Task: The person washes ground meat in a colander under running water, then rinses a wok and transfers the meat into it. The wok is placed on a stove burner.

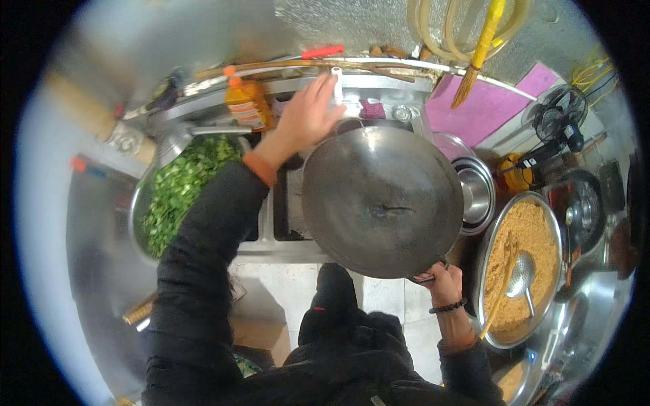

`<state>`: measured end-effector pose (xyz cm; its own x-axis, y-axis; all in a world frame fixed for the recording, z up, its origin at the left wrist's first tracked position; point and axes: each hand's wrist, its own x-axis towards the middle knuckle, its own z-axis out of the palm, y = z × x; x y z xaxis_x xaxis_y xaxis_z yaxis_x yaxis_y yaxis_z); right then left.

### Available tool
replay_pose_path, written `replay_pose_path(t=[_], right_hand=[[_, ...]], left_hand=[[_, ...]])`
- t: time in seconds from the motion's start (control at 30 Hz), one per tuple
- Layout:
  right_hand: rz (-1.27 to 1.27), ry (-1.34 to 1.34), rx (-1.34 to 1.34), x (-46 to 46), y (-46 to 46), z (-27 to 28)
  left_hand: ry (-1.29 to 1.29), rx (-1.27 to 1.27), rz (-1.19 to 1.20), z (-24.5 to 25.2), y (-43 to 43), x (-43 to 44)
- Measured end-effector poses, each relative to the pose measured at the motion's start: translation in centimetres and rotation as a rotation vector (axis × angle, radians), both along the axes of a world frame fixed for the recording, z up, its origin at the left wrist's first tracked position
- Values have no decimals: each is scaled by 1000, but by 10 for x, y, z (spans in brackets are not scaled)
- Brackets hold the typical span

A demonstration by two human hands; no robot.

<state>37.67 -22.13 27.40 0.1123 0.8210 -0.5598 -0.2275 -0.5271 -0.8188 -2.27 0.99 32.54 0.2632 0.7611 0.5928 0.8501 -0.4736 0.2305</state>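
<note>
A large dark metal wok [383, 203] is tilted over the sink, its scratched surface facing me. My right hand [444, 281] is closed around the wok's loop handle at its lower right rim; a dark beaded bracelet circles that wrist. My left hand [310, 114] reaches past the wok's upper left with fingers apart, beside or against a white faucet handle [337, 83]; contact cannot be told. An orange pump bottle [246, 104] stands left of this hand. Below the bottle lies a metal bowl [136, 223] of chopped green leaves [183, 188].
At right, a large metal basin [556, 289] holds tan crumbly food [528, 223], a perforated ladle [522, 274] and wooden tongs. Nested steel bowls [490, 198] stand beside the wok. A yellow-handled brush [482, 45] hangs above, near a small black fan [561, 114]. A cardboard box [261, 337] sits on the floor.
</note>
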Motion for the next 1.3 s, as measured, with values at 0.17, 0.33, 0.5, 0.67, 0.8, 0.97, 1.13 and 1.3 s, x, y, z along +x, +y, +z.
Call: replay_pose_path(t=[0.17, 0.33, 0.5, 0.67, 0.8, 0.97, 1.13, 1.3], right_hand=[[-25, -132, -91, -57, 69, 18], [-23, -140, -152, -88, 108, 29], [28, -175, -195, -99, 124, 31], [88, -219, -191, -105, 133, 29], [99, -249, -190, -108, 139, 30], [121, -312, -156, -110, 145, 34], [98, -289, -155, -107, 151, 35], [145, -340, -178, -96, 154, 39]], left_hand=[[420, 73, -194, -22, 128, -10], [472, 76, 4, -38, 146, 14], [-76, 52, 124, -56, 138, 8], [-1670, -1093, 230, -134, 111, 4], [-1828, -1276, 59, -199, 94, 19], [-1267, -1409, 161, -206, 73, -6], [-566, -610, 494, -235, 72, -83], [-186, -1027, 486, -358, 97, -115]])
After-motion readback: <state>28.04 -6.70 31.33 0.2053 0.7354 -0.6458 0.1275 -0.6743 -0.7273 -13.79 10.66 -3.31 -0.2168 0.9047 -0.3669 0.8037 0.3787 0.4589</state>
